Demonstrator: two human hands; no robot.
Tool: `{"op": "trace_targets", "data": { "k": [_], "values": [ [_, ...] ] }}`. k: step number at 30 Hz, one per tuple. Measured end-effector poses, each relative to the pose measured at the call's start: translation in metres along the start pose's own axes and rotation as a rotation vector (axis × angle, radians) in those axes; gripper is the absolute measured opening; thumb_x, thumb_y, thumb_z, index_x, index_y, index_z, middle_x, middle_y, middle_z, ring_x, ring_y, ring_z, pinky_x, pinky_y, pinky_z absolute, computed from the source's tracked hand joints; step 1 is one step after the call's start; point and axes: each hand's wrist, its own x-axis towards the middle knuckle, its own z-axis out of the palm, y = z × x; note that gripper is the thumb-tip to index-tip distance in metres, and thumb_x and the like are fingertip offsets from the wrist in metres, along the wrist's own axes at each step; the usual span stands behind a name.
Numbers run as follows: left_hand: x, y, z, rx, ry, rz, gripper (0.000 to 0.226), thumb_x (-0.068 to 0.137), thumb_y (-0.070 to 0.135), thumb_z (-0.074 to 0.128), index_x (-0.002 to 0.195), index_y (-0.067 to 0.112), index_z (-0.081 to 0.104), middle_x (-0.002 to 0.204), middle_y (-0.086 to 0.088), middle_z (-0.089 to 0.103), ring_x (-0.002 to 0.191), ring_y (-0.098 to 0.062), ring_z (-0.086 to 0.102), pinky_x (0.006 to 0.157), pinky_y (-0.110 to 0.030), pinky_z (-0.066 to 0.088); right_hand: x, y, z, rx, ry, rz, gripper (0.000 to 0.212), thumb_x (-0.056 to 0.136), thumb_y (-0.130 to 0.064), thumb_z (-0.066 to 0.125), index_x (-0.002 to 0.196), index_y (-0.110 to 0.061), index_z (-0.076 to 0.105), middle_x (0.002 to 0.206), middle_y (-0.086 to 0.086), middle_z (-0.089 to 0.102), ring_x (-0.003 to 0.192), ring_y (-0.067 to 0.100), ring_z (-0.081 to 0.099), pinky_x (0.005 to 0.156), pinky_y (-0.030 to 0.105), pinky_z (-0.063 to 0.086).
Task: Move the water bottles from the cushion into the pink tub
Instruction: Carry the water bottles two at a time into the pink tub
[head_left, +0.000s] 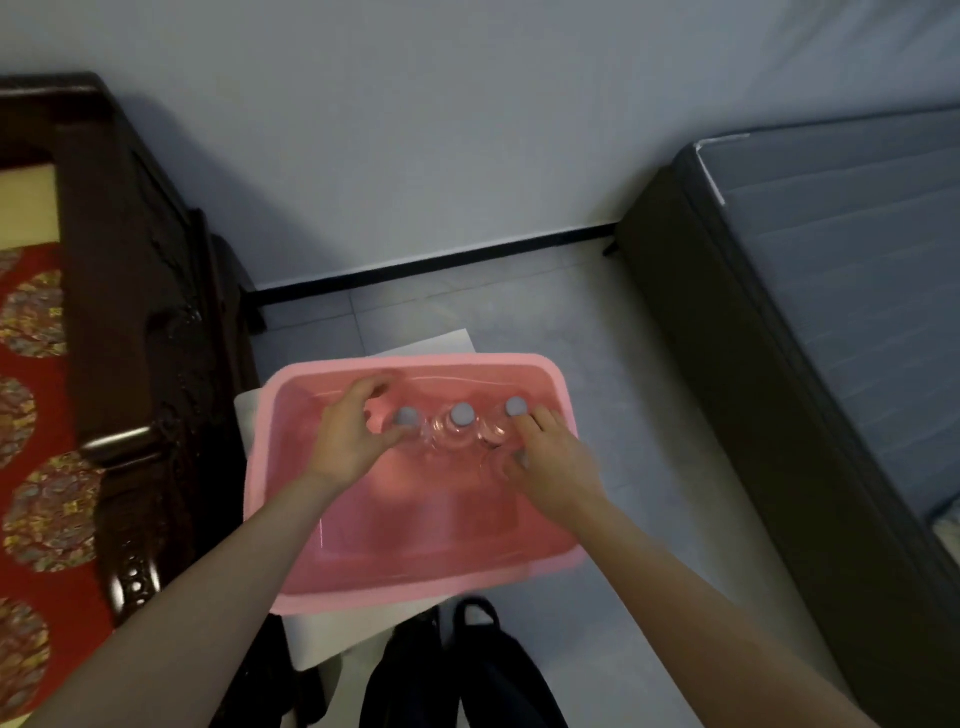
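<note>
Dark carved wooden bench (135, 291) left, grey mattress (852, 291) right, black backpack (467, 670) below.

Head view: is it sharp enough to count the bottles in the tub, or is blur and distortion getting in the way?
Head view: dim and soft overall; three grey caps read clearly in the tub, but the clear bottle bodies smear into the pink. A possible fourth cap is hidden under the right hand; the left hand is slightly blurred. Wide-angle bending shows at the edges.
</note>
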Motion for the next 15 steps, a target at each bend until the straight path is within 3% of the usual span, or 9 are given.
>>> {"op": "trace_targets", "data": {
  "k": [3,6,9,11,15],
  "values": [
    [-0.004,0.039,-0.04,0.033,0.132,0.036,0.048,0.077,0.019,0.078,0.121,0.012,0.06,0.121,-0.001,0.063,0.114,-0.02,0.058,0.098,-0.036,0.046,0.006,-0.01,-0.036,-0.01,0.089,-0.055,0.043,0.087,-0.032,0.057,0.124,-0.01,0.055,0.127,0.006,0.055,0.122,0.027,0.048,0.091,0.037,0.042],
    [-0.016,0.091,-0.095,0.112,0.314,0.089,0.044,0.087,0.024,0.067,0.127,0.01,0.058,0.13,-0.007,0.059,0.121,-0.019,0.053,0.105,-0.029,0.036,0.018,-0.033,-0.08,-0.043,0.151,-0.155,0.063,0.091,-0.041,0.053,0.143,-0.007,0.039,0.152,0.012,0.037,0.144,0.027,0.027,0.118,0.038,0.015],
    [-0.048,0.142,-0.152,0.146,0.519,0.098,0.043,0.093,0.023,0.058,0.133,0.009,0.054,0.138,-0.009,0.052,0.127,-0.018,0.046,0.105,-0.021,0.029,0.023,-0.071,-0.126,-0.007,0.261,-0.286,0.065,0.095,-0.043,0.045,0.149,-0.01,0.028,0.159,0.009,0.022,0.15,0.022,0.01,0.119,0.035,-0.003],
    [-0.077,0.166,-0.184,0.179,0.65,0.106,0.042,0.096,0.023,0.053,0.135,0.008,0.051,0.142,-0.011,0.049,0.131,-0.024,0.044,0.106,-0.021,0.027,0.021,-0.098,-0.153,0.004,0.319,-0.38,0.064,0.097,-0.045,0.041,0.15,-0.011,0.027,0.16,0.008,0.019,0.15,0.021,0.008,0.12,0.037,-0.002],
    [-0.164,0.195,-0.24,0.283,0.874,0.107,0.047,0.099,0.031,0.045,0.143,0.014,0.042,0.149,-0.005,0.04,0.141,-0.018,0.03,0.107,-0.021,0.018,0.002,-0.155,-0.198,-0.004,0.374,-0.567,0.065,0.099,-0.049,0.031,0.152,-0.013,0.019,0.162,0.006,0.013,0.15,0.019,0.004,0.121,0.038,0.0]
  ]
}}
